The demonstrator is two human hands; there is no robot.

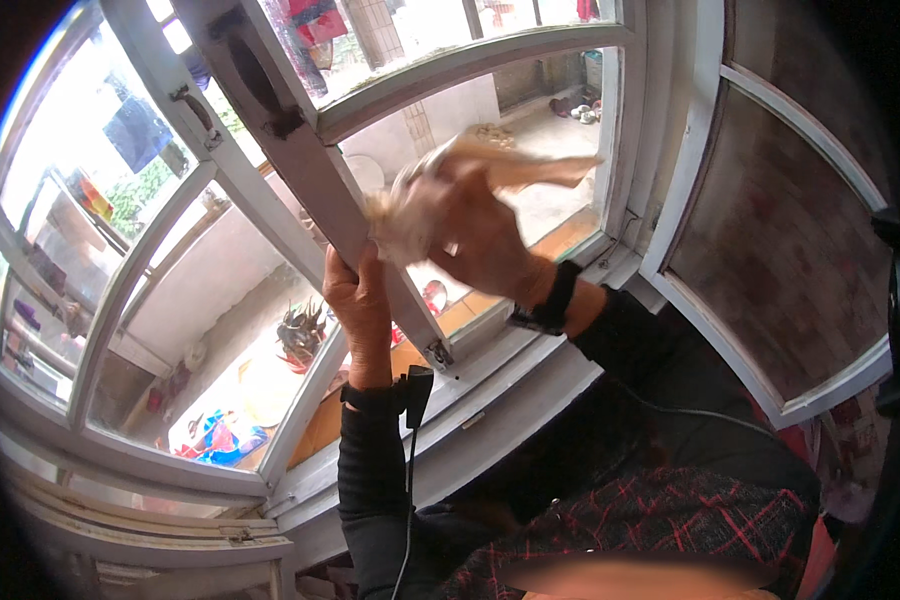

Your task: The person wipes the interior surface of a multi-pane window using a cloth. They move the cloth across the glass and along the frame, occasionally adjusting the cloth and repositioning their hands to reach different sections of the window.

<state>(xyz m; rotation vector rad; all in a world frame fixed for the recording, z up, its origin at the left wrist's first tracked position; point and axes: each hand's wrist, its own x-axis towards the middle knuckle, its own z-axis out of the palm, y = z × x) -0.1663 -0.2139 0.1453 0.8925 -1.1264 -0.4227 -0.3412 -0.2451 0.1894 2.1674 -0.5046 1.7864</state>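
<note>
My left hand (360,300) grips the edge of a white wooden window sash (337,202), its thumb on the frame's face. My right hand (480,232), blurred, is closed on a pale cloth (510,165) and holds it just right of that same frame member, over the glass pane. Part of the cloth sticks out to the right and another part bunches near the frame, by my left thumb. Each wrist wears a black strap. A dark, worn patch and a metal handle (251,71) are on the sash above my hands.
At left another glazed sash (176,202) with a handle stands swung open. A screened panel (787,240) in a white frame is on the right. The window sill (487,397) runs below my hands. Beyond the glass are a potted plant (300,334) and a blue and red bag (225,439).
</note>
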